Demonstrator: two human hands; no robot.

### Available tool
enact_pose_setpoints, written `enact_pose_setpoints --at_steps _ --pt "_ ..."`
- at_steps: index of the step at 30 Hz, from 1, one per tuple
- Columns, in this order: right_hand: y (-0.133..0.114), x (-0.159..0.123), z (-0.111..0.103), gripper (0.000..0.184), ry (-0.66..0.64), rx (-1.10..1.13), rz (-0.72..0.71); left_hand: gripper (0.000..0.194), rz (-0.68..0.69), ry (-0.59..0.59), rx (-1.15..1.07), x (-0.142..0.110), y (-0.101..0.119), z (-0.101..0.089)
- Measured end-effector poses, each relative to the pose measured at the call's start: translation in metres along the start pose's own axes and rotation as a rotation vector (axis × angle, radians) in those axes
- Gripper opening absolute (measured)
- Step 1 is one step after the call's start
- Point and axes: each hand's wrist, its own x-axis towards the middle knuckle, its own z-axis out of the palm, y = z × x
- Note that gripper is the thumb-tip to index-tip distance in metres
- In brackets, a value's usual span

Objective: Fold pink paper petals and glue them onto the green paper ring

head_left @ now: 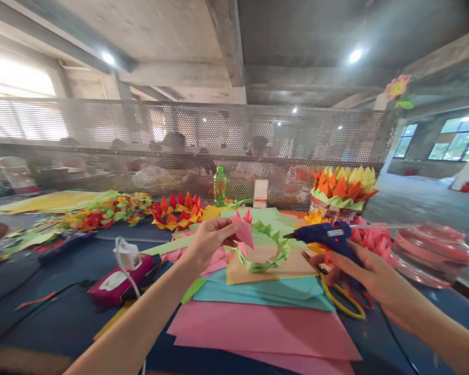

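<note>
While the right hand [369, 271] grips a blue glue gun [322, 234], its nozzle towards the left hand [208, 240] pinching folded pink paper [244, 234] by a green ring [283, 252], dripping glue could burn fingertips; scissors [352, 308] below the right hand might snag it.
</note>
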Motion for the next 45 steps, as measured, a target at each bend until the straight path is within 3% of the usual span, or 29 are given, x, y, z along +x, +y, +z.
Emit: enact_pose_setpoints --at_steps 4,8,16,22,33,45 --pt "0.005 0.028 0.033 0.051 -0.12 0.074 -0.037 0.022 -0.031 -0.013 0.065 -0.001 -0.003 0.005" --pt "0.015 0.024 0.047 0.047 -0.135 0.064 -0.089 0.023 -0.064 -0.012 0.133 0.0 -0.007 0.01" --pt "0.045 0.008 0.044 0.043 -0.038 -0.132 -0.126 0.024 -0.108 0.001 0.175 -0.002 -0.016 0.021" --pt "0.041 0.004 0.047 0.037 -0.056 -0.203 -0.266 0.019 -0.119 0.033 0.135 -0.003 -0.016 0.025" --pt "0.042 0.001 0.047 0.041 -0.011 -0.338 -0.361 0.017 -0.126 0.033 0.149 -0.005 -0.021 0.029" --pt "0.048 0.001 0.046 0.043 0.007 -0.426 -0.362 0.02 -0.131 0.014 0.162 -0.008 -0.018 0.033"
